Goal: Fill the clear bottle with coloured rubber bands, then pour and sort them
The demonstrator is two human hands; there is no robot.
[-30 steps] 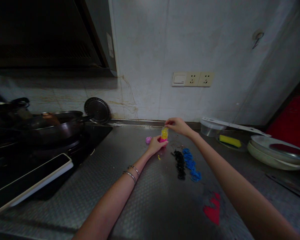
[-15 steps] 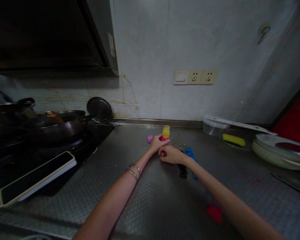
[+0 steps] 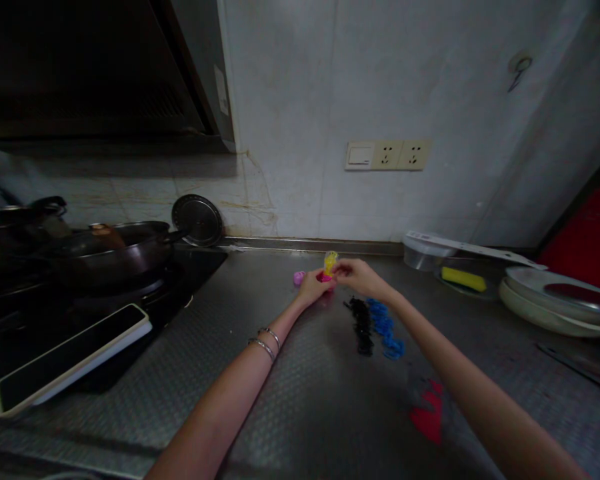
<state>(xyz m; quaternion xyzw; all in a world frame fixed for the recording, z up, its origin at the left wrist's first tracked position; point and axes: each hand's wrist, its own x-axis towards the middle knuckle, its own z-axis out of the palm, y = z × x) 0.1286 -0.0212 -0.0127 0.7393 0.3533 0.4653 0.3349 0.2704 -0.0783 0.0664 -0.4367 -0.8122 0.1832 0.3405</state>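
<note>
Nearest us on the metal counter (image 3: pixel 290 400), at five o'clock from our hands, lies a red heap (image 3: pixel 427 417) of what look like small rubber bands. Two bracelets (image 3: pixel 264 340) ring our left wrist. Further out, just at five o'clock of the right hand, a black heap (image 3: pixel 363 327) and a blue heap (image 3: pixel 386 331) lie side by side, touching. Sorted by colour and close to the working hand, they seem laid out for easy picking.

Our left hand (image 3: pixel 311 289) is curled around a pink stand (image 3: pixel 323 277), pressing it upright on the counter, probably to steady it. Our right hand (image 3: pixel 359 277) comes in from three o'clock with its fingertips drawn together in a pinch at the yellow bands (image 3: pixel 331 260) stacked on that stand; whether it grips one band or the stack is too small to tell. A small pink bit (image 3: pixel 299 277) sits just at nine o'clock of the left hand.

Well off at nine o'clock a dark pan (image 3: pixel 115 250) stands on the stove, a round lid (image 3: pixel 197 220) leaning on the wall behind it. At three o'clock lie a yellow sponge (image 3: pixel 463 279) and stacked plates (image 3: pixel 540 313). At twelve o'clock, up the wall, is a socket strip (image 3: pixel 387 155).
</note>
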